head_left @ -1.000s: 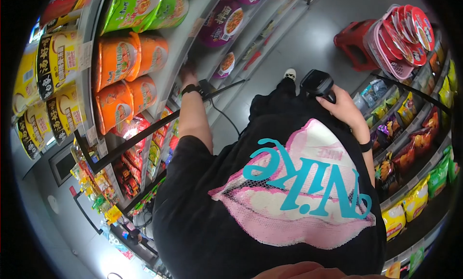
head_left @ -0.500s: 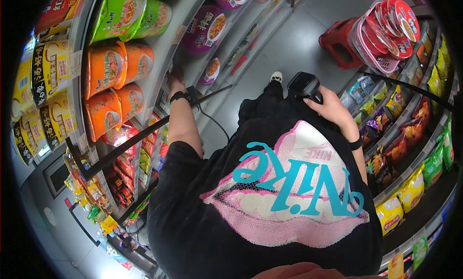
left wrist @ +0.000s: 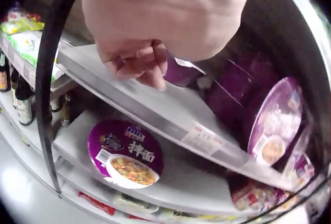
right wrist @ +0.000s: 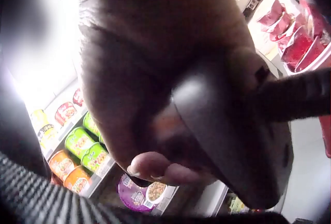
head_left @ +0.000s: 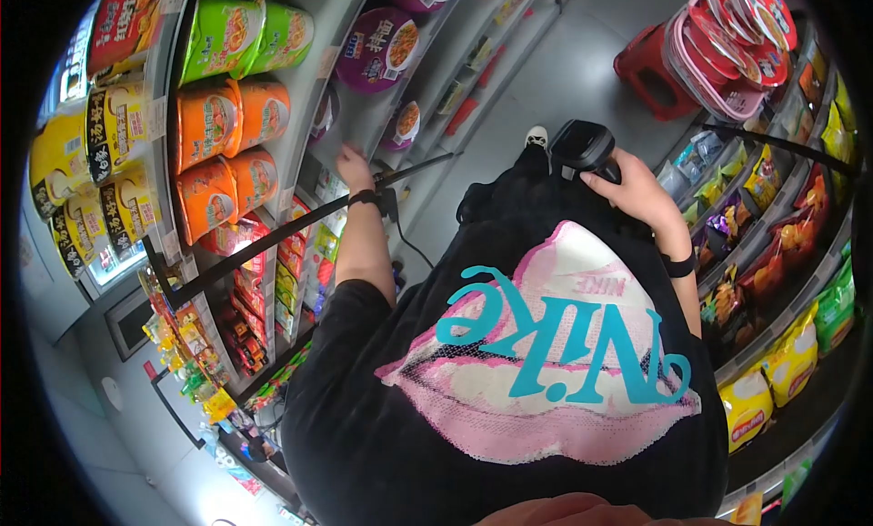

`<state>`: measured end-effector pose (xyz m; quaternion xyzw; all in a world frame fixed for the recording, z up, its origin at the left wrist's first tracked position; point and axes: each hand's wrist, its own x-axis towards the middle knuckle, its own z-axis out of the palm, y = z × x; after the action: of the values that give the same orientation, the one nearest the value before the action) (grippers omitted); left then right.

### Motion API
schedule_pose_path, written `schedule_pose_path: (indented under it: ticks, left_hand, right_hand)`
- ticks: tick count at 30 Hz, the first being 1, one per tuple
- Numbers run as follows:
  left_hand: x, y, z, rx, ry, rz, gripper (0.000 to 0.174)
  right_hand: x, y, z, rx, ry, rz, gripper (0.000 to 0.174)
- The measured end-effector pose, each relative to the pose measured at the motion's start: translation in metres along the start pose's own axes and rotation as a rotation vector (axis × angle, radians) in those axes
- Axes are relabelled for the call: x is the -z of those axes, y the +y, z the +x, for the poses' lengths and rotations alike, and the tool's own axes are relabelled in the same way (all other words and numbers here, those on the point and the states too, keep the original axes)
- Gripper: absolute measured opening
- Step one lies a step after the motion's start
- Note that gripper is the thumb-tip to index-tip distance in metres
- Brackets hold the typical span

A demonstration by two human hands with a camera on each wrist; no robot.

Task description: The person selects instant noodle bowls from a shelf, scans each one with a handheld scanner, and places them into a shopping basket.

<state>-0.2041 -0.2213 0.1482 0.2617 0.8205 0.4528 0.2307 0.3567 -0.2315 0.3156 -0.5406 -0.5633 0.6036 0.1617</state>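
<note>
My left hand (head_left: 353, 169) is at the shelf edge, just below a purple noodle bowl (head_left: 323, 115) set back on the shelf. In the left wrist view the fingers of this hand (left wrist: 165, 27) hang loosely bent over the shelf board (left wrist: 170, 102), with nothing seen in them; part of a purple bowl (left wrist: 182, 73) shows behind them. A purple bowl (left wrist: 125, 154) with a picture lid stands one shelf down. My right hand (head_left: 641, 194) grips a black handheld scanner (head_left: 582, 149) in front of the body; the right wrist view shows the hand (right wrist: 155, 79) and the dark scanner (right wrist: 232, 131) close up.
Orange noodle cups (head_left: 207, 121) and green cups (head_left: 223, 37) stand left of the left hand. A black frame bar (head_left: 300, 226) crosses near that wrist. Snack bags (head_left: 787, 358) line the right shelves. A pink basket (head_left: 718, 80) of red-lidded bowls sits on a red stool (head_left: 641, 71).
My left hand has drawn back from the dark shelf interior towards its edge, and the purple bowl behind it has come into view. The right hand still holds the scanner.
</note>
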Motion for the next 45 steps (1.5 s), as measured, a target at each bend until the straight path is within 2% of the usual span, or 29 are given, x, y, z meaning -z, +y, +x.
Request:
schedule_pose_path:
  ticks: [2, 3, 4, 6, 7, 8, 10, 11, 12, 14, 16, 18, 22, 30, 34, 40, 42, 45]
  left_hand:
    - [-0.002, 0.022, -0.031, -0.098, -0.022, 0.392, 0.033]
    - [0.001, 0.011, -0.028, -0.272, -0.021, 0.487, 0.033]
    - [0.004, -0.001, -0.026, -0.282, -0.031, 0.502, 0.033]
    - [0.001, 0.027, -0.063, -0.543, -0.215, 0.697, 0.031]
    - [0.008, -0.001, -0.045, -0.496, -0.311, 0.753, 0.031]
    - [0.005, 0.005, -0.050, -0.501, -0.325, 0.768, 0.031]
    - [-0.002, 0.016, -0.061, 0.045, -0.707, 0.780, 0.034]
    - [-0.006, 0.020, -0.066, 0.127, -0.834, 0.732, 0.039]
    - [-0.011, 0.024, -0.071, 0.128, -0.843, 0.744, 0.039]
    - [-0.024, 0.038, -0.085, 0.228, -0.995, 0.848, 0.040]
    - [-0.037, 0.047, -0.095, 0.220, -0.994, 0.861, 0.043]
    - [-0.050, 0.056, -0.102, 0.130, -1.002, 0.821, 0.042]
    - [-0.065, 0.058, -0.109, 0.148, -1.057, 0.779, 0.041]
    - [-0.083, 0.073, -0.124, 0.111, -1.067, 0.850, 0.043]
    - [-0.069, 0.066, -0.116, 0.132, -1.066, 0.791, 0.043]
    - [-0.036, 0.021, -0.115, 0.166, -0.958, 0.774, 0.039]
    - [-0.020, -0.015, -0.103, 0.185, -0.970, 0.740, 0.039]
    - [-0.006, -0.038, -0.108, 0.296, -0.936, 0.739, 0.040]
  right_hand:
    - [0.007, 0.007, -0.007, -0.026, 0.014, 0.053, 0.043]
    - [0.010, 0.014, -0.010, -0.022, 0.037, 0.089, 0.043]
    - [0.013, 0.021, -0.011, -0.019, 0.060, 0.126, 0.043]
    - [0.017, 0.032, -0.010, -0.011, 0.090, 0.178, 0.042]
    - [0.019, 0.038, -0.010, -0.006, 0.105, 0.222, 0.042]
    - [0.021, 0.043, -0.010, -0.002, 0.119, 0.266, 0.041]
    - [0.026, 0.047, -0.010, -0.011, 0.156, 0.297, 0.040]
    - [0.027, 0.050, -0.010, -0.001, 0.191, 0.340, 0.039]
    - [0.029, 0.052, -0.011, 0.012, 0.226, 0.380, 0.039]
    - [0.031, 0.054, -0.016, -0.003, 0.265, 0.426, 0.038]
    - [0.034, 0.057, -0.015, 0.050, 0.307, 0.582, 0.032]
    - [0.034, 0.070, -0.009, 0.041, 0.308, 0.646, 0.029]
    - [0.035, 0.076, -0.011, 0.027, 0.359, 0.760, 0.021]
    - [0.038, 0.087, -0.004, 0.016, 0.348, 0.823, 0.023]
    - [0.028, 0.082, -0.005, -0.006, 0.341, 0.807, 0.025]
    - [0.022, 0.073, -0.003, 0.000, 0.287, 0.703, 0.025]
    - [0.018, 0.070, -0.005, -0.029, 0.280, 0.640, 0.024]
    - [0.007, 0.067, -0.004, -0.015, 0.267, 0.541, 0.026]
